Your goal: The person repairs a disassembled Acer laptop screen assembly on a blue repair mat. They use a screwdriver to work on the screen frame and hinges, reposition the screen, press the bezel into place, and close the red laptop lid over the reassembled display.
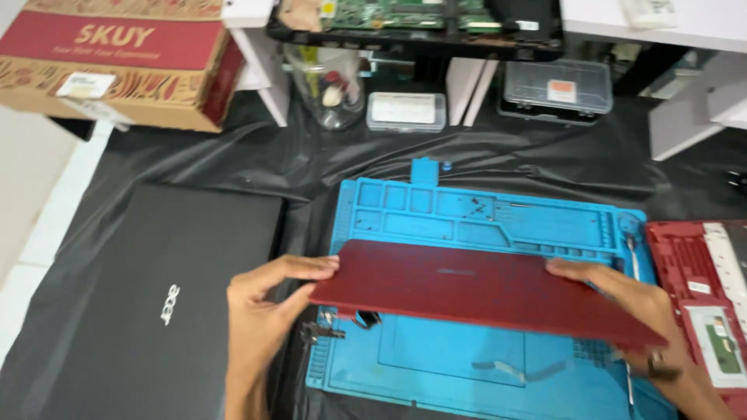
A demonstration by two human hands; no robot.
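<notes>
**A:** What are the two hands doing?

**B:** Both hold a flat, dark red laptop lid panel (475, 292), lifted and tilted above a bright blue silicone repair mat (467, 365) with moulded compartments. The left hand (268, 311) grips the panel's left edge, fingers together on top and thumb beneath, clamped on it. The right hand (634, 311) holds the right edge, fingers laid along the top side; its thumb is hidden beneath the panel.

**A:** What lies under the panel?

**B:** On the mat, a small black hinge part (323, 333) shows just below the panel's left corner, and a pale flat ribbon cable (498, 365) lies nearer the mat's front.

**A:** And around the mat?

**B:** Everything sits on a black plastic sheet (233, 155). To the left lies a closed black laptop (156, 303). To the right, touching the mat's edge, is a red laptop base (700, 272). Farther back stand a clear glass jar (327, 85), two clear plastic boxes (406, 110), and a brown and red cardboard box (117, 54) at the far left.
</notes>
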